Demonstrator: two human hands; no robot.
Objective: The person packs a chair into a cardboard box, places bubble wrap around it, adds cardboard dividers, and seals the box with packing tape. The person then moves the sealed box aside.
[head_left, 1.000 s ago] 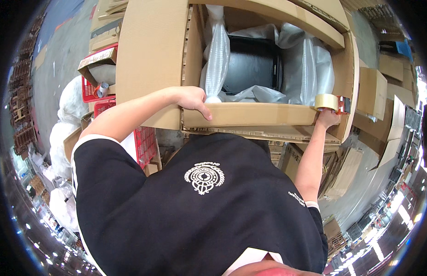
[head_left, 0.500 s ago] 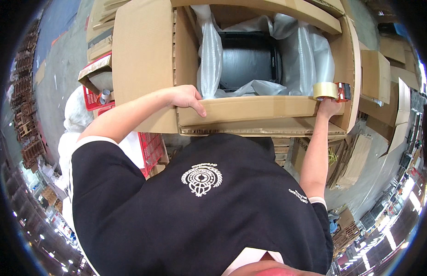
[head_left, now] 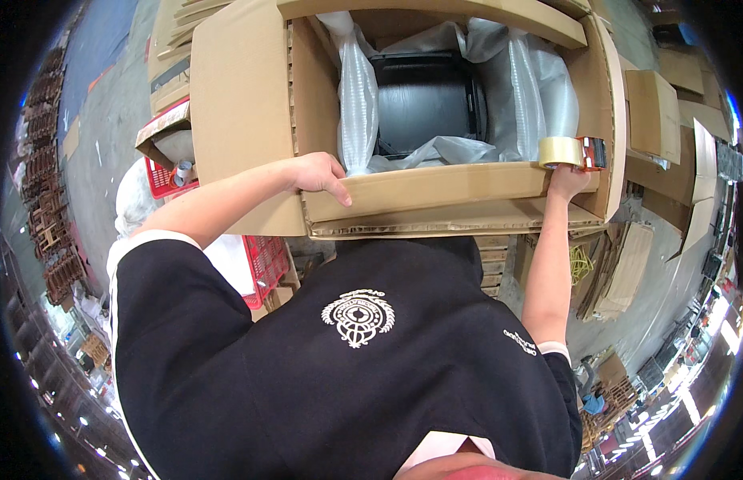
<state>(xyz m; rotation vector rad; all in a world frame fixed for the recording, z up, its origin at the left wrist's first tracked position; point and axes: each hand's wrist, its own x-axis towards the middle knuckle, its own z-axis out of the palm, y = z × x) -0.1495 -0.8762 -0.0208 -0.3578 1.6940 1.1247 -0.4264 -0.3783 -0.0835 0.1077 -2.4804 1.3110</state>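
Note:
A big open cardboard box [head_left: 227, 104] stands before me. Inside lies a black panel-like item [head_left: 426, 104] with a raised rim, surrounded by translucent air-column cushioning [head_left: 358, 112]. Along the box's near side runs a long cardboard strip [head_left: 443, 186]. My left hand [head_left: 317, 174] is closed over that strip's left end, thumb on the near face and fingers partly hidden behind. My right hand [head_left: 569, 182] grips a tape dispenser [head_left: 593, 154] by its handle, over the strip's right end. A wide roll of clear yellowish tape [head_left: 561, 152] sits in the dispenser.
A second cardboard strip [head_left: 443, 10] lines the box's far side. Red plastic crates [head_left: 263, 264] and a white plastic bag [head_left: 135, 200] are at left. Flattened cardboard [head_left: 623, 272] leans at right, with more boxes [head_left: 653, 116] behind it.
The box and both hands sit slightly further left in the picture. My left hand keeps its hold on the strip, and the tape dispenser remains in my right hand.

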